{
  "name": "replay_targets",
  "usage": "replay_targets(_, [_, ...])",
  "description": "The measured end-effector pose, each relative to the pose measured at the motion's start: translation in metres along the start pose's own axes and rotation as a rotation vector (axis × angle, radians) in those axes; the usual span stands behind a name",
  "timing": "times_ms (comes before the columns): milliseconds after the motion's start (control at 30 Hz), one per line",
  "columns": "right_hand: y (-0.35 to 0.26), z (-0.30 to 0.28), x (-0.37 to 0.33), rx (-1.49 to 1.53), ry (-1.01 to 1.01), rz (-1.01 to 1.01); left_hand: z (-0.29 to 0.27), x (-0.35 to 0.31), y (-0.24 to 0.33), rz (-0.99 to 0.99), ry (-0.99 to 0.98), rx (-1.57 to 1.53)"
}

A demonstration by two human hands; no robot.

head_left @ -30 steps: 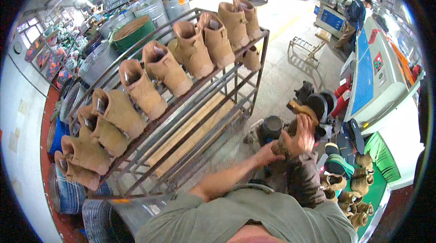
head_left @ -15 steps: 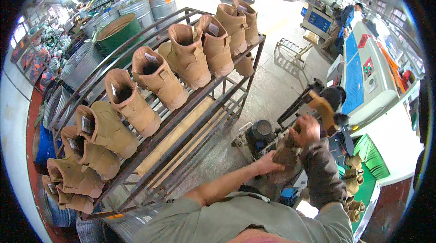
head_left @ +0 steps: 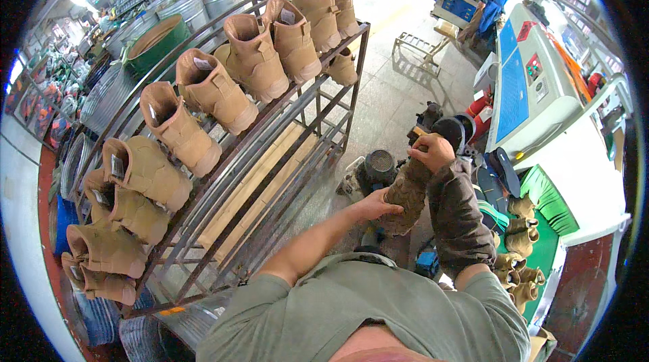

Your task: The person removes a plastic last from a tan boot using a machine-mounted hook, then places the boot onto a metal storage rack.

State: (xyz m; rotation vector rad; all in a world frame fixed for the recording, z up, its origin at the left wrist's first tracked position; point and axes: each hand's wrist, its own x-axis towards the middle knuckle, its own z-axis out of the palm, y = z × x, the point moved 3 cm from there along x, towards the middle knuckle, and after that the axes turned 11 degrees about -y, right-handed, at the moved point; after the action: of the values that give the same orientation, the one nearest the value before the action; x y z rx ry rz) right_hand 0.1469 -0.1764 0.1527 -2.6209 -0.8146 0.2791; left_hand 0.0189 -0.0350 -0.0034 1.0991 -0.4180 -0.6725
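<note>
A mottled brown boot (head_left: 409, 189) is held between my two hands in front of me, its textured, sole-like surface turned up. My left hand (head_left: 378, 206) grips its near end, thumb lying across the surface. Around the far end close the fingers of my right hand (head_left: 433, 150); a dark brown sleeve (head_left: 460, 216) covers that forearm. A small tan part shows just beyond the right fingers. Just past the right hand stands a machine with a round black wheel (head_left: 447, 133); whether the boot touches it is hidden.
To the left a metal rack (head_left: 338, 118) carries several tan boots (head_left: 223, 91). A dark motor (head_left: 380, 164) stands low ahead. More boots (head_left: 520, 240) sit on a green surface at right, near a light-coloured machine (head_left: 541, 85). A person in blue (head_left: 493, 4) is farther off.
My view has shifted. Both hands have drawn the boot closer together and leftward, away from the wheel, and more of its textured surface now faces up.
</note>
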Motion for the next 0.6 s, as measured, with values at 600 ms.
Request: replay_targets(600, [-0.063, 0.122, -0.197, 0.269, 0.608, 0.272, -0.016, -0.110, -0.079, 0.190, 0.221, 1.451])
